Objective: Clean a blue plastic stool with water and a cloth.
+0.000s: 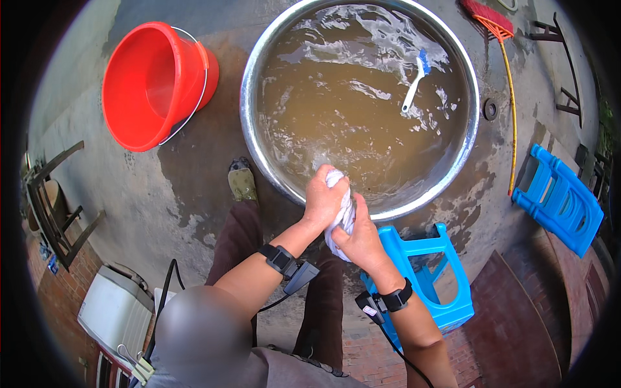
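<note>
Both my hands grip a twisted white cloth over the near rim of a large metal basin. My left hand closes around its upper part. Lower down and to the right, my right hand is wrapped round the same cloth. Murky brown water with patches of foam fills the basin. A scrub brush with a white handle and blue bristles floats in the water toward the right side.
An orange-red bucket stands left of the basin. One blue plastic stool is near my right arm; another blue stool lies farther right. A red broom and a small dark ring lie right of the basin. The concrete floor has wet patches.
</note>
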`<state>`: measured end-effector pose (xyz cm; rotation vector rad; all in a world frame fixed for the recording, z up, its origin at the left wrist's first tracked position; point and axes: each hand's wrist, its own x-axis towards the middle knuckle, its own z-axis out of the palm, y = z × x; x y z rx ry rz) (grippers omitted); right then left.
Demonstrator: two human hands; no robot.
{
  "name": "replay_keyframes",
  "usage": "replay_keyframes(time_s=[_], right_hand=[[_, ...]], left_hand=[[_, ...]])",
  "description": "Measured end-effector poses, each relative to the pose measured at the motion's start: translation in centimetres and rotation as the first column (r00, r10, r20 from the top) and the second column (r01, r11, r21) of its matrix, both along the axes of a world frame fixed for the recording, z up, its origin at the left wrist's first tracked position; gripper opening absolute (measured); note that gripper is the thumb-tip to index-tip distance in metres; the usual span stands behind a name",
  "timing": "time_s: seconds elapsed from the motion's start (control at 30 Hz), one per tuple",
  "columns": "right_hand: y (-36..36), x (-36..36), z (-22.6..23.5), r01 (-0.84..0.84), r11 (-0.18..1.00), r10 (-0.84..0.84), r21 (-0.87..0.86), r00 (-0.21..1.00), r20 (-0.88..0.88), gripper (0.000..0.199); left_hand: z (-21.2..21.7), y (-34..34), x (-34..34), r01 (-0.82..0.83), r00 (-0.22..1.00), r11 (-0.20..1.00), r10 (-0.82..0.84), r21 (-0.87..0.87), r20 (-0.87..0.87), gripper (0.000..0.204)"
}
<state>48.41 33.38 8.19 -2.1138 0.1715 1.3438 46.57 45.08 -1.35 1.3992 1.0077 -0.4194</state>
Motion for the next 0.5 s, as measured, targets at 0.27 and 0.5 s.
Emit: replay_keyframes(time_s=[0.27, 0.5], right_hand=[[-3.0, -3.4, 1.8, 0.899, 0.376, -0.636, 0.226, 0.428, -0.642, 0.113], [0.9, -6.9, 7.4, 0.860, -0.495, 0.046, -0.124, -0.116, -0.992, 0.111]], left_hand=[[1.5, 1.8, 0.3, -0.205, 0.959, 0.591, 0.279, -0.780, -0.040, 0.046], [3.7, 4.9, -1.2, -0.140, 0.909, 0.178, 0.414, -0.974, -0.055, 0.090]])
